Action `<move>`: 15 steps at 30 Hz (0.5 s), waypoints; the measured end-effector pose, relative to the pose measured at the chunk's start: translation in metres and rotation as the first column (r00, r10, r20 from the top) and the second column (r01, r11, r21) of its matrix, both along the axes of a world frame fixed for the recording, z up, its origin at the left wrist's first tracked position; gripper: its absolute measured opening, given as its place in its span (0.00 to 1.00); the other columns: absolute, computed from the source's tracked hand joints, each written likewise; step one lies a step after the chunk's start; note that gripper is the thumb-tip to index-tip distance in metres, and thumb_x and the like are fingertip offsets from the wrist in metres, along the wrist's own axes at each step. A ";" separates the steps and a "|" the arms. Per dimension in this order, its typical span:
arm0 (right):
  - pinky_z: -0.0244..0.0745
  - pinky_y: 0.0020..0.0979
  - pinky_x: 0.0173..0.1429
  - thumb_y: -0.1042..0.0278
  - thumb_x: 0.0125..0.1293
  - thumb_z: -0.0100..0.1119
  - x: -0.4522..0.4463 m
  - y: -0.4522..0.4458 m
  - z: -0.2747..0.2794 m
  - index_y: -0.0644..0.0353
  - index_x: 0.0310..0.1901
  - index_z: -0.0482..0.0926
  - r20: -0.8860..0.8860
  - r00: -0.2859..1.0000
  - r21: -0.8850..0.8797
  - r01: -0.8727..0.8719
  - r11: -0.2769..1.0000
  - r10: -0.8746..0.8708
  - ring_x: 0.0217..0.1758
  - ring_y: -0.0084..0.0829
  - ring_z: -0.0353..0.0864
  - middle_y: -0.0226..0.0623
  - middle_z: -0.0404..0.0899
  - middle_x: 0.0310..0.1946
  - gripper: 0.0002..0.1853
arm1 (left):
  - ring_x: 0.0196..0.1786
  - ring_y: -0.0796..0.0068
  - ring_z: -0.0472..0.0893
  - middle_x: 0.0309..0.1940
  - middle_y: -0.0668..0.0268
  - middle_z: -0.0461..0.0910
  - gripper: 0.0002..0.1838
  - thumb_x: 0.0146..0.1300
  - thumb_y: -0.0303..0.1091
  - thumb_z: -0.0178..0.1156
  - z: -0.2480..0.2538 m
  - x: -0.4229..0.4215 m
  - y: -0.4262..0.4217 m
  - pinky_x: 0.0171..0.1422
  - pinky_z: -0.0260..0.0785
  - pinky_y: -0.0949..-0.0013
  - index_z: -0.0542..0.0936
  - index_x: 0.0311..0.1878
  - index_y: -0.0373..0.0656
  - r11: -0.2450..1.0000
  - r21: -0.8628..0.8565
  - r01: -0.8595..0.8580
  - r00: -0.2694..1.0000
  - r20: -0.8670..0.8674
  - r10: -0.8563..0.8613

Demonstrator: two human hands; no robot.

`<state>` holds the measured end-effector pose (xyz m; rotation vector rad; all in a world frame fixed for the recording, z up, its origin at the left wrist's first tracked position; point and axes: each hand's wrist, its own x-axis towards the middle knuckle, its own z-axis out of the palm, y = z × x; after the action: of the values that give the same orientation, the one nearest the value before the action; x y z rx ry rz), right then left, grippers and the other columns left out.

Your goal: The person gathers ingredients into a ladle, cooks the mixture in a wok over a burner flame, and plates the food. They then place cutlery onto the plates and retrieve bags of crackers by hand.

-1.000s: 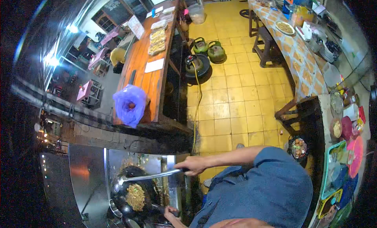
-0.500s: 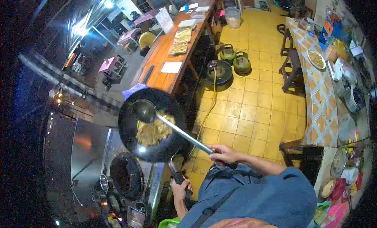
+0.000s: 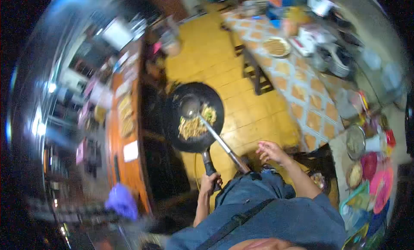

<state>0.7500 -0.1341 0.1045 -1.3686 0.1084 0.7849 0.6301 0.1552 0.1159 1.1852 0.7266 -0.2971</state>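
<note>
My left hand [image 3: 210,183] is wrapped round the handle of a black wok [image 3: 215,135], held up over the floor in front of my body. Fried food [image 3: 192,128] with green bits lies in the wok. A metal ladle [image 3: 215,135] rests with its bowl in the wok, and its handle end reaches down near my waist. Apart from the ladle handle, to its right, my right hand [image 3: 270,152] is empty with its fingers spread.
A wooden counter [image 3: 115,140] with food trays and a purple bag [image 3: 122,201] runs along the left. On the right, a patterned table [image 3: 302,90] bears a plate of food [image 3: 276,47]. A dark stool [image 3: 255,72] stands beside it. Bowls and a pink plate [image 3: 382,189] lie at the lower right.
The wok has come off the stove and swung right, away from the counter, as the view turned. My right hand has let go of the ladle and moved right.
</note>
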 end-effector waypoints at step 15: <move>0.72 0.33 0.28 0.63 0.63 0.53 0.284 -0.353 -0.025 0.61 0.46 0.74 0.664 0.627 -0.542 0.779 0.316 -0.406 0.27 0.33 0.79 0.40 0.80 0.28 0.14 | 0.17 0.75 0.69 0.17 0.64 0.67 0.05 0.52 0.25 0.54 -0.028 0.210 -0.078 0.22 0.66 0.67 0.67 0.29 0.37 0.996 -0.086 -0.008 0.997 -0.079 0.001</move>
<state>1.0341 -0.4873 0.0790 -2.1336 0.7057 -0.3494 0.8398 0.0767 0.0881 1.0949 0.7778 -0.3703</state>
